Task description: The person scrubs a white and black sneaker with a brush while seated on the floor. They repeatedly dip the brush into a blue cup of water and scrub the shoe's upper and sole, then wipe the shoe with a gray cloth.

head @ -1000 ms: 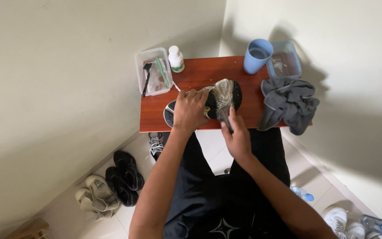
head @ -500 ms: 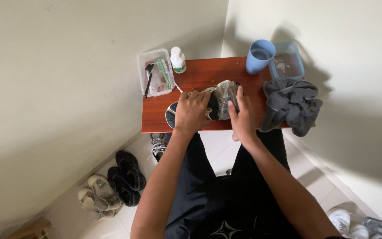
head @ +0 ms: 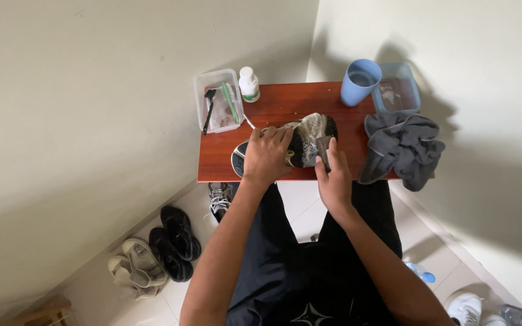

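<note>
Head view: we look straight down at a small red-brown table (head: 285,102) set in a corner, with our own arms reaching up from the bottom edge.
Floor at left: we see pale sandals (head: 134,271) and a pair of black shoes (head: 176,241) near the wall, and a grey-white sneaker (head: 219,199) partly under the table's near edge.
Table, left end: a clear plastic tub (head: 217,99) holds a dark brush and a green-handled brush; a small white bottle (head: 249,84) stands just beside it.
Left hand (head: 266,156): we press it palm-down on the shoe (head: 309,136), fingers curled over its upper, so it grips the shoe and is closed about it.
Shoe: a worn black and pale sneaker lies on its side at the middle of the table, near the front edge, between our two hands.
Right hand (head: 335,175): our fingers are closed around a small grey piece (head: 323,151), held against the shoe's right end; we cannot tell what the piece is.
Table, right end: a blue cup (head: 359,81) with water stands touching a clear blue-tinted container (head: 397,93); a crumpled grey cloth (head: 403,148) hangs over the front edge.
Floor at right: a white shoe (head: 466,305) and a plastic bottle (head: 419,273) with a blue cap.
</note>
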